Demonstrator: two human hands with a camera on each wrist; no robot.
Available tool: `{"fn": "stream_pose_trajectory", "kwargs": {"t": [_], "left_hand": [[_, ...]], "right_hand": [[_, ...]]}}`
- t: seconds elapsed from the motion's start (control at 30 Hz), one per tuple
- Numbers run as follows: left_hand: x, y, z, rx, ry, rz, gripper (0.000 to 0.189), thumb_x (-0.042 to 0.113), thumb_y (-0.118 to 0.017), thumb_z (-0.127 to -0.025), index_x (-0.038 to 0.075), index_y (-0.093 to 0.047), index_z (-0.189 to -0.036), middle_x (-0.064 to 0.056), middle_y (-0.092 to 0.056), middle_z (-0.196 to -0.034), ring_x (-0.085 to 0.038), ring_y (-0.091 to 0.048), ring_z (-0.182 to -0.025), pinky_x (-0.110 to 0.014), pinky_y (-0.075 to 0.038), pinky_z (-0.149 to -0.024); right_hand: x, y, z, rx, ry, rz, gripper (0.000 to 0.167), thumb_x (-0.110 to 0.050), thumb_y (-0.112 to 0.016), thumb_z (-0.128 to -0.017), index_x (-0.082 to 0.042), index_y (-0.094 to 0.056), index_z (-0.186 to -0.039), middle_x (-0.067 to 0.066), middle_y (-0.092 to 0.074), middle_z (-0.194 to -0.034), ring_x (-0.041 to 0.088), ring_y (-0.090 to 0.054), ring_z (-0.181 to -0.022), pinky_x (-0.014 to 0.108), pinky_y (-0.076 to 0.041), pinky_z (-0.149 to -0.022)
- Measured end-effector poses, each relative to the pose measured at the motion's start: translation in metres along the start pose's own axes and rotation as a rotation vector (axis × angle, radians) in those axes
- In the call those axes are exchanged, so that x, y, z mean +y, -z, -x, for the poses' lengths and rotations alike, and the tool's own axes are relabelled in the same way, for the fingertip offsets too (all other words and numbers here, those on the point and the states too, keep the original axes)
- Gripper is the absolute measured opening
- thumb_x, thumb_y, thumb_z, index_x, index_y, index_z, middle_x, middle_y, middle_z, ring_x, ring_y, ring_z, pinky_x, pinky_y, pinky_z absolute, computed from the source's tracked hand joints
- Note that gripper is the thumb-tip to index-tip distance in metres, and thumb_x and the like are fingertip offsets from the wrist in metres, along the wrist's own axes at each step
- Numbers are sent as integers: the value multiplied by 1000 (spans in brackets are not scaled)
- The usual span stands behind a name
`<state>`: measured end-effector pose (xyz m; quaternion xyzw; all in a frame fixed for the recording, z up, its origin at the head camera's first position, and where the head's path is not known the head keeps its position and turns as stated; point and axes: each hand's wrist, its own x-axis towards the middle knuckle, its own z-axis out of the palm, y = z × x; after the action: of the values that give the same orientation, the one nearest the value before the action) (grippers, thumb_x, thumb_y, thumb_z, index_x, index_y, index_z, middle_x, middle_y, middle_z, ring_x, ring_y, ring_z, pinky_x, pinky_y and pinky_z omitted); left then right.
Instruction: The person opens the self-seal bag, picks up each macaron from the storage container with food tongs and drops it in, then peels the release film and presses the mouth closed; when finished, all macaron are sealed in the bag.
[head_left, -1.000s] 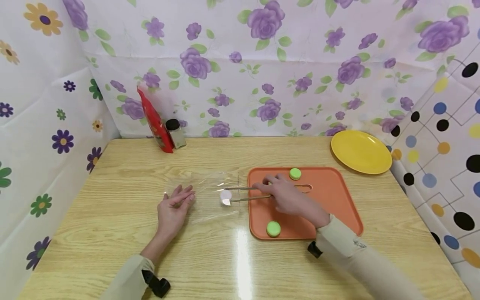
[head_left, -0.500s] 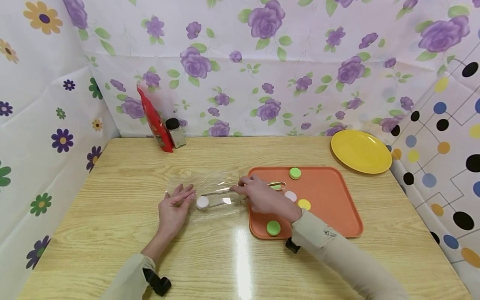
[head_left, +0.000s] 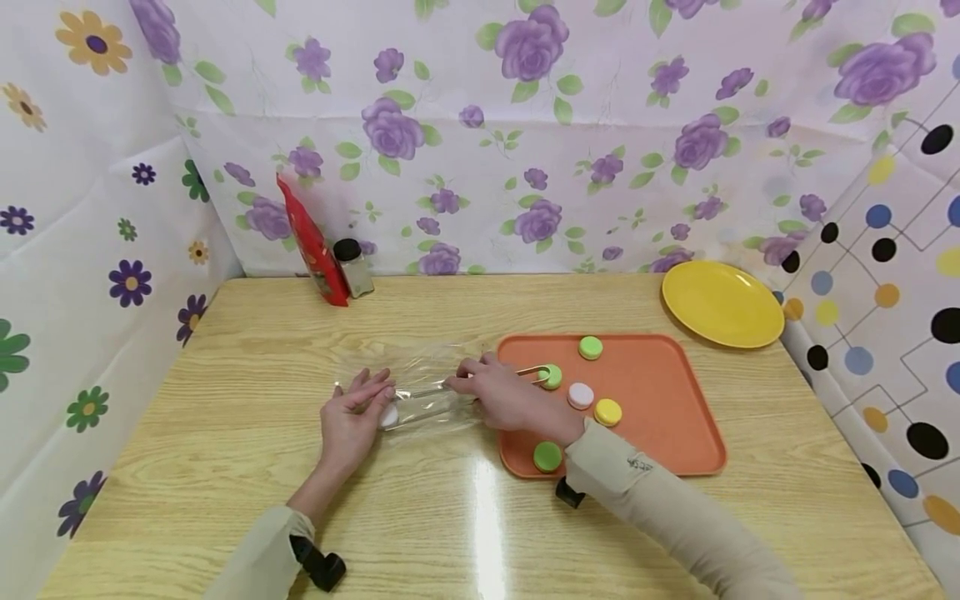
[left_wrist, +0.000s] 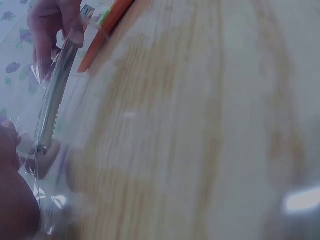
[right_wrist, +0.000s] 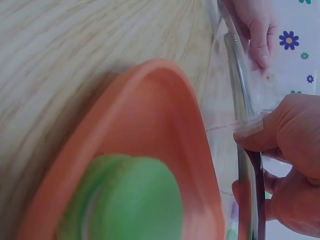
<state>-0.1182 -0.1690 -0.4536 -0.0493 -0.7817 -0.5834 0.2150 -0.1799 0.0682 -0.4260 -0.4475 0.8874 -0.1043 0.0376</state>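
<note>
My right hand grips metal tongs, whose front arms lie inside a clear plastic bag. Between the tong tips is a white macaron, deep in the bag and close to my left thumb. My left hand pinches the bag near its left end; the exact spot is partly hidden by the fingers. In the left wrist view the tongs slant down toward the left fingers. The bag's mouth is by my right hand, at the left rim of an orange tray.
Lying on the tray are green macarons, a white macaron and a yellow macaron. A yellow plate is at the back right. A red packet and a black-lidded jar stand at the back left.
My right hand has moved left, pushing the tongs and the white macaron deeper into the bag, up to my left hand. Macarons on the tray came into sight. My left hand has barely moved.
</note>
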Motion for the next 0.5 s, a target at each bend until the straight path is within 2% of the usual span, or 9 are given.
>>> {"fn": "stream_pose_trajectory", "kwargs": {"t": [0.1,0.27,0.5], "left_hand": [[-2,0,0,-3,-2,1,9,-15,-71,-84,-17,-69,-93,-35,-63,-110,-60,-46,-123,-71,-3,-111],[-3,0,1,0,3,1,10,-14,-72,-84,-16,-70,-93,-34,-64,-110,-58,-47,-123,-72,-5,-111],[-32,0,0,-2,8,9,9,-7,-75,-85,-9,-74,-94,-27,-68,-111,-51,-49,-126,-68,-4,-113]], "right_hand": [[-1,-1,-2,-9,-2,-6,52,9,-59,-90,-15,-62,-137,10,-58,-125,31,-50,-97,35,-45,-68],[0,-5,-3,-18,1,-16,56,10,-59,-87,-15,-62,-137,9,-58,-123,31,-50,-98,34,-45,-64],[4,5,9,-42,-32,-38,54,10,-59,-89,-11,-60,-138,12,-57,-121,31,-49,-96,36,-44,-74]]}}
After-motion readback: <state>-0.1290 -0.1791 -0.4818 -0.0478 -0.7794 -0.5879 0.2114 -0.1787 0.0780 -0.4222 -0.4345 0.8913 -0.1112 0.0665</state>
